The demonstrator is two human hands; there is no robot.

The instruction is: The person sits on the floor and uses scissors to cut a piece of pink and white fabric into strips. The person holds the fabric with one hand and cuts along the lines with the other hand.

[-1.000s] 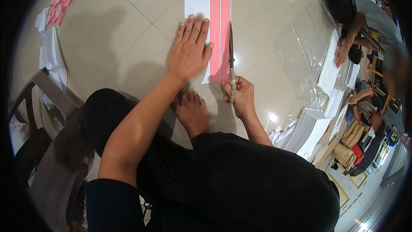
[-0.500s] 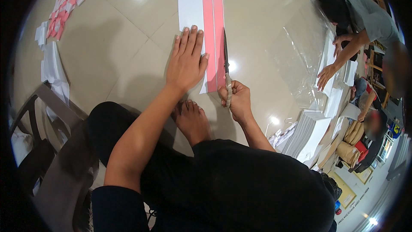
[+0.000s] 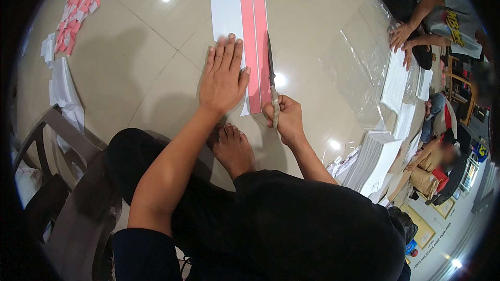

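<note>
A white sheet (image 3: 225, 13) with two long pink stripes (image 3: 247, 26) lies lengthwise on the tiled floor ahead of me. My left hand (image 3: 221, 80) rests flat on its left part, fingers stretched out and thumb reaching to the pink. Along the sheet's right edge runs a pair of long dark scissors (image 3: 271, 67), its handle wrapped in pale tape. My right hand (image 3: 287, 119) is closed around that handle at the sheet's lower right corner. Whether the blades are apart is too fine to tell. Just below the sheet is my bare foot (image 3: 232, 148).
Pink-and-white scraps (image 3: 78, 15) and white pieces (image 3: 65, 88) lie at the left, near a dark chair (image 3: 78, 177). On the right are clear plastic (image 3: 359, 67), a stack of white sheets (image 3: 372, 158) and a co-worker's hands (image 3: 402, 39) on white material.
The co-worker's hands at the right have moved farther away and closer together over the white material. My hands and the scissors keep nearly the same place on the sheet; the view shifts slightly.
</note>
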